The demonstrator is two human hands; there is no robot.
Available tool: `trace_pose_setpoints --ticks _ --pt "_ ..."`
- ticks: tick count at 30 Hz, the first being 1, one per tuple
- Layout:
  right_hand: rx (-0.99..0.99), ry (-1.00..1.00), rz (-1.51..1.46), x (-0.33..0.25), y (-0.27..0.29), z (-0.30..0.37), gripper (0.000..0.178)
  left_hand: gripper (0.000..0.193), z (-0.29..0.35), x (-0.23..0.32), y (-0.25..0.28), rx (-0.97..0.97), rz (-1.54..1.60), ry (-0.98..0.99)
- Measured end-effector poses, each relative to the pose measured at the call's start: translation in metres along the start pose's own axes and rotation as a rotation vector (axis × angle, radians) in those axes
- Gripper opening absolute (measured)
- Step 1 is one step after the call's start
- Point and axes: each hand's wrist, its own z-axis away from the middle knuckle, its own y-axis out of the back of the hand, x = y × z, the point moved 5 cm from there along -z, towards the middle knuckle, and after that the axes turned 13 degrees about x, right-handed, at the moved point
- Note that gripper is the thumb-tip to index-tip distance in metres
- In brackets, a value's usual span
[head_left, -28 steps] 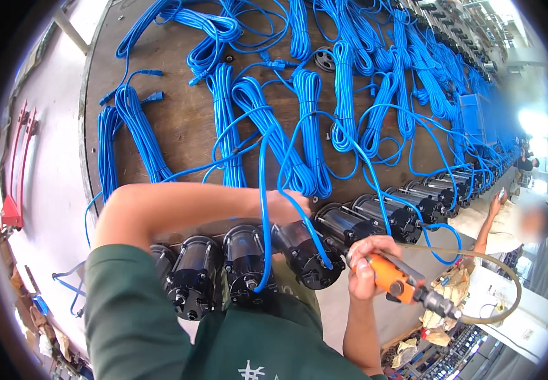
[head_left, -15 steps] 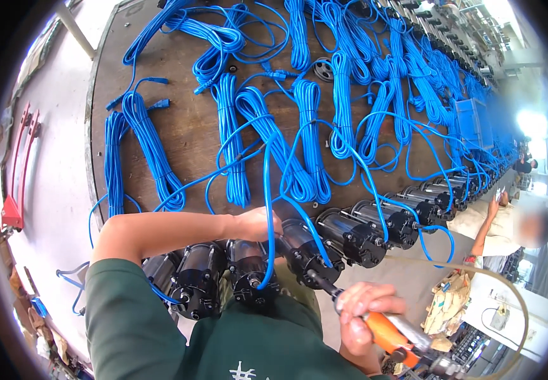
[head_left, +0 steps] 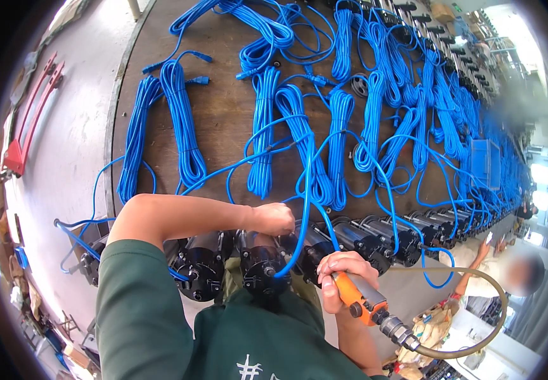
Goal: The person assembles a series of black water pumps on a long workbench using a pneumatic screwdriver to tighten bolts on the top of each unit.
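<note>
Pump motor [head_left: 262, 269] sits at the bench edge, right under my chest.
My left hand [head_left: 275, 218] curls shut steadying it, while my right hand [head_left: 343, 269] grips the orange air driver [head_left: 359, 301] against its end cap; blue cable [head_left: 299, 215] loops between.

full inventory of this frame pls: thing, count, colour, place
cable bundles: many, blue, laid in rows across the table
table: one, dark brown wood, long, running to the upper right
motors: a long row, count unclear, black, along the table's near edge
air tool: one, orange and grey, lower right, in the right hand
hose: one, tan, looping from the air tool's end
tray: one, blue, on the table at right
clamp-like tool: one, red, on the floor at left
other person: one, right edge, blurred
left hand: on the motors, among cables
right hand: gripping the air tool
</note>
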Motion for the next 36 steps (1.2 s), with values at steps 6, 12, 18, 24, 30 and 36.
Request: trace_pose_setpoints --ticks 6,12,18,24,30,36 --pt "-0.081 0.031 -0.051 0.005 0.004 -0.004 0.02 0.015 -0.02 0.007 0.025 -0.275 -0.304 0.039" --pt "-0.157 -0.071 -0.159 0.02 0.002 0.002 0.029 0.013 -0.036 0.093 0.196 -0.148 -0.664 0.676" --pt "-0.091 -0.032 -0.493 -0.006 0.026 -0.006 0.04 0.038 -0.015 0.414 0.113 0.989 -1.291 0.171" --pt "-0.139 -0.088 -0.788 -0.07 0.071 0.014 0.042 0.023 -0.075 0.503 -0.087 0.976 -1.135 -0.603" --pt "-0.148 -0.041 -0.816 -0.08 0.106 0.02 0.039 0.035 -0.107 0.548 -0.097 1.178 -1.299 -0.638" --pt "-0.103 -0.049 -0.811 -0.082 0.121 0.023 0.043 0.043 -0.104 0.555 -0.119 1.218 -1.377 -0.748"
